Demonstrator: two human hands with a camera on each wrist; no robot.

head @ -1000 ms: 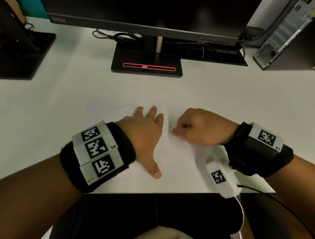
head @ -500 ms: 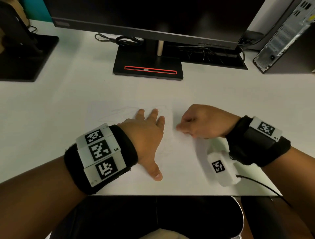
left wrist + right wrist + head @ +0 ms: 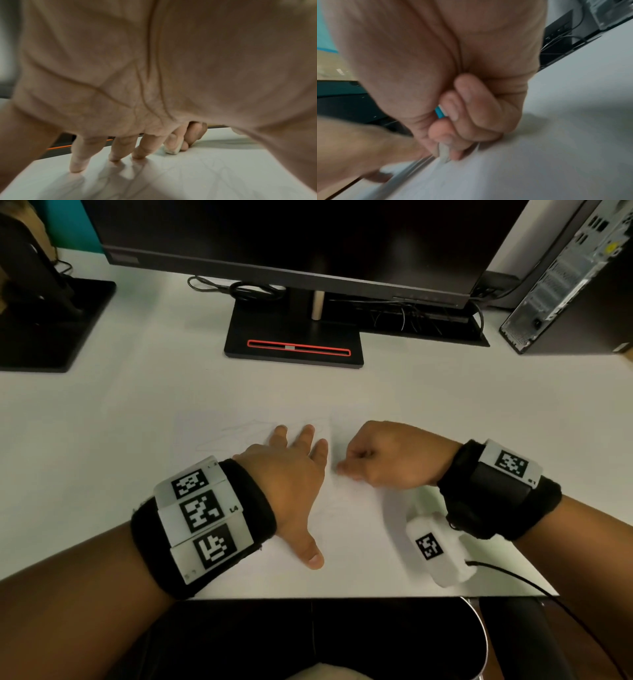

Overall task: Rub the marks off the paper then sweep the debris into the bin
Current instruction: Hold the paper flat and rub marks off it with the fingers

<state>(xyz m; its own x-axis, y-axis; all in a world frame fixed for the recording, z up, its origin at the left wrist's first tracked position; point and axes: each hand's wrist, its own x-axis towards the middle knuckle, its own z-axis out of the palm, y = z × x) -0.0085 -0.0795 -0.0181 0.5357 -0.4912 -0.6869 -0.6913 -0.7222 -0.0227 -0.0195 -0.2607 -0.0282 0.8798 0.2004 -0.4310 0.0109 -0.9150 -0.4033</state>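
Note:
A white sheet of paper (image 3: 342,529) with faint pencil marks lies on the white desk near its front edge. My left hand (image 3: 291,474) lies flat on it with fingers spread, pressing it down; in the left wrist view the fingertips (image 3: 77,166) touch the sheet. Just right of it my right hand (image 3: 383,457) is curled and pinches a small white eraser (image 3: 443,152) with a blue sleeve, its tip on the paper. The eraser (image 3: 172,150) also shows in the left wrist view beyond my left fingers. No bin is in view.
A monitor on a black stand (image 3: 294,337) is behind the paper, with cables behind it. A second black stand base (image 3: 51,326) sits at the far left and a computer tower (image 3: 568,282) at the far right. The desk's front edge (image 3: 342,597) is close.
My right hand with the eraser has slid away from me and slightly right across the paper, then a little back left. The left hand stays pressed on the sheet.

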